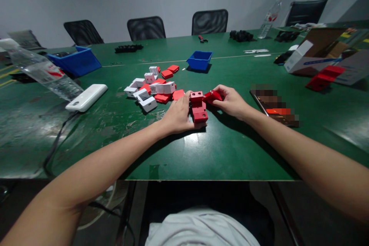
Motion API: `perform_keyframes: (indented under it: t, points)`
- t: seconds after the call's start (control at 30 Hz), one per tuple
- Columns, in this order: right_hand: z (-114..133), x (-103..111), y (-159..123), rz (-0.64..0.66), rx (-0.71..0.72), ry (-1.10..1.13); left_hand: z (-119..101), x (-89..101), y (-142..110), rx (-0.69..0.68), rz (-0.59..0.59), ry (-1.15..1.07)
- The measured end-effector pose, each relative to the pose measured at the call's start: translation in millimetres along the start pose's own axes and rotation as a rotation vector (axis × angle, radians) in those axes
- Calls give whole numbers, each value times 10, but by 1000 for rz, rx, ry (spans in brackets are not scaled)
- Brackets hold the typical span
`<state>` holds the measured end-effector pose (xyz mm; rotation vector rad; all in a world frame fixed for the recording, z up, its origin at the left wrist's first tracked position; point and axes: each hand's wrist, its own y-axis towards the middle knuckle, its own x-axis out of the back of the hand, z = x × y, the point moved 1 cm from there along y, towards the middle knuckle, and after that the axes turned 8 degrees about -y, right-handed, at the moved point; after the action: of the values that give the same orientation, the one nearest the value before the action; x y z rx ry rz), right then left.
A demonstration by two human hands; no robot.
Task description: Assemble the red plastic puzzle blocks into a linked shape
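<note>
My left hand (181, 113) is closed around the left side of a red block (198, 112) with small round holes, just above the green table. My right hand (229, 100) pinches a smaller, darker red piece (211, 96) between thumb and fingers, close against the block's upper right side. Whether the two parts are joined I cannot tell. Beyond my left hand lies a loose pile of white U-shaped brackets (147, 103) and flat red pieces (167, 73).
On the left are a white power bank (86, 98) with a cable and a leaning water bottle (43, 71). A small blue bin (200, 60) stands ahead; a larger blue bin (77, 63) is far left. To the right lie a phone (259, 102) and an open cardboard box (301, 59).
</note>
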<state>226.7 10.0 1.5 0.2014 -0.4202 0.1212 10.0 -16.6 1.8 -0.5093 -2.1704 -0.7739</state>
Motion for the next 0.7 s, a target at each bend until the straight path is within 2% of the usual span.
perform_keyframes:
  t: [0.37, 0.7]
  points:
    - [24, -16, -38, -17, -65, 47, 4, 1, 0, 8, 9, -12]
    - [40, 2, -33, 0, -14, 45, 0, 1, 4, -9, 1, -9]
